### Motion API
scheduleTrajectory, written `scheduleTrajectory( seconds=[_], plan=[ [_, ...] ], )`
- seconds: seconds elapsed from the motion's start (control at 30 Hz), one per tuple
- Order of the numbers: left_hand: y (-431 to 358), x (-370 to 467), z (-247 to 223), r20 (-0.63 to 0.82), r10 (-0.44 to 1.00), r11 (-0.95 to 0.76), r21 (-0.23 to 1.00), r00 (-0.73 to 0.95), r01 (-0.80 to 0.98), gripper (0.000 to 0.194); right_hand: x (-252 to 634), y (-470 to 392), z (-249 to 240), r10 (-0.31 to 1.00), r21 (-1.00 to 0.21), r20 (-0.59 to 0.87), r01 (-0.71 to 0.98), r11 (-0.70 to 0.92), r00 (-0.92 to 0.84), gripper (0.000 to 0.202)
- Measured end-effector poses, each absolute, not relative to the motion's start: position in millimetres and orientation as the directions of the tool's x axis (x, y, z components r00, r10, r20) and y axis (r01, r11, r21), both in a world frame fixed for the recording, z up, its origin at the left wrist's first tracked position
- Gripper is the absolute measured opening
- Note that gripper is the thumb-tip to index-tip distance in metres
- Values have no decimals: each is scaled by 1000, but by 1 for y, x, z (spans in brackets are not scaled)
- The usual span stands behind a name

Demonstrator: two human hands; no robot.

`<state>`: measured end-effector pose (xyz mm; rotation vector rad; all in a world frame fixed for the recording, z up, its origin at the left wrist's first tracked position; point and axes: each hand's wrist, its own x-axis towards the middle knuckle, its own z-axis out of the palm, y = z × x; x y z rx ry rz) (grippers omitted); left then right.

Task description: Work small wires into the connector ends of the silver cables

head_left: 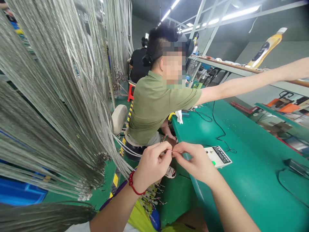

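My left hand (153,164), with a red bracelet (131,183) at the wrist, is closed in a pinch on a cable's thin wires. Coloured wire ends (165,138) stick up above its fingers. Close beside it, my right hand (199,161) pinches a thin brownish wire (178,152) that spans the small gap between both hands. Pale braided cables (123,167) run down from the left behind my left wrist. Below, several stripped cable ends (153,196) with coloured wires lie over my lap. The fingertips hide exactly where the wire is gripped.
Thick bundles of braided cables (60,80) hang at the left. A green table (253,174) at right bears a white control box (219,157), a black adapter (295,166) and cords. A seated person (152,106) stretches an arm across toward a shelf with a yellow bottle (267,48).
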<state>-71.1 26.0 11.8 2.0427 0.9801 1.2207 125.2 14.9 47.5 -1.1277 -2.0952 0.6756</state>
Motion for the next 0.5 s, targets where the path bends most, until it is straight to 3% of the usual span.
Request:
scheduleTrajectory(
  seconds=[0.13,0.2,0.27,0.37,0.43,0.5],
  plan=[
    [24,-75,17,466,821,-543,815,329,202,20,129,9,50,600,-242,532,572,784,-598,18],
    [22,-76,20,464,823,-534,829,328,167,20,130,7,50,533,-172,576,546,820,-619,19],
    [19,-76,21,476,822,-539,828,312,155,19,130,5,51,567,-255,604,539,803,-560,17],
    [15,-75,22,527,810,-576,796,256,186,16,126,5,52,784,-608,506,496,620,-359,9],
    [13,-73,22,565,796,-604,763,217,231,15,123,6,53,916,-833,320,388,394,-243,35],
    [12,-72,22,590,784,-621,731,196,283,15,120,9,52,970,-946,149,258,196,-192,59]
  ],
)
